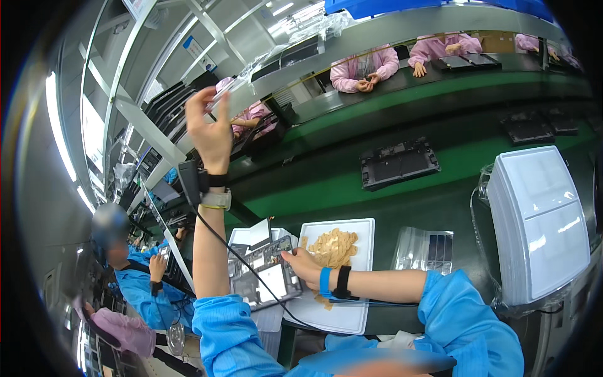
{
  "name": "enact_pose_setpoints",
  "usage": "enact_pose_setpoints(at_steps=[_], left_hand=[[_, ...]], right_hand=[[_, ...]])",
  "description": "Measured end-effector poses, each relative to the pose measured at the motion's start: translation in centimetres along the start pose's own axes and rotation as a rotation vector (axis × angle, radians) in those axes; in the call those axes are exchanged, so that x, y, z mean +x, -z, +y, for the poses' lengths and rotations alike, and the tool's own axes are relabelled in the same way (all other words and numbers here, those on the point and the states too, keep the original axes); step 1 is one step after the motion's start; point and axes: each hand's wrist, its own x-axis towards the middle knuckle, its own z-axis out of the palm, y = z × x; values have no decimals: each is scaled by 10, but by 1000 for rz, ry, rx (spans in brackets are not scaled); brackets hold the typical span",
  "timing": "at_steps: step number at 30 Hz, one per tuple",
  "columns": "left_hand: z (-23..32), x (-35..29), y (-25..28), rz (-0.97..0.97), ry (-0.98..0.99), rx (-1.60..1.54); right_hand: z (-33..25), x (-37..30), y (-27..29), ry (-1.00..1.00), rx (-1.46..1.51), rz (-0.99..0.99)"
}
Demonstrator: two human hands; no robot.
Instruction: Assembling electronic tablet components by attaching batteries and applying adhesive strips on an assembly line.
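Observation:
My left hand (210,135) is raised high in front of me at the metal frame, its fingers curved and apart, with nothing visible in them. A black band and a clip with a cable circle that wrist. Lower down, my right hand (304,266) grips the right edge of a dark device housing (256,293) with exposed inner parts and a white rectangle on it. The housing lies tilted over the left side of a white tray (345,317). Beside my right hand, a pile of small tan pieces (335,246) rests in that tray.
A stack of white trays (541,220) stands at the right. Clear plastic sheets with dark strips (433,250) lie nearer. Another dark housing (400,164) sits on the green conveyor belt (301,185). Co-workers in pink (364,68) sit opposite; one in blue (141,283) works at left.

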Motion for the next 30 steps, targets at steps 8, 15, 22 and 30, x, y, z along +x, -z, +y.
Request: enact_pose_setpoints(at_steps=[8, 15, 22, 30], left_hand=[[84, 40, -39, -239, -398, 93], [64, 56, -57, -421, -470, 127], [156, -24, 48, -574, -341, -61], [223, -216, 66, -1152, 414, -644]], right_hand=[[15, 48, -24, 30, 43, -273], [1, 52, 10, 238, -431, -399], [-49, -85, 26, 900, -1227, -238], [-26, -260, 45, 871, -1295, -475]])
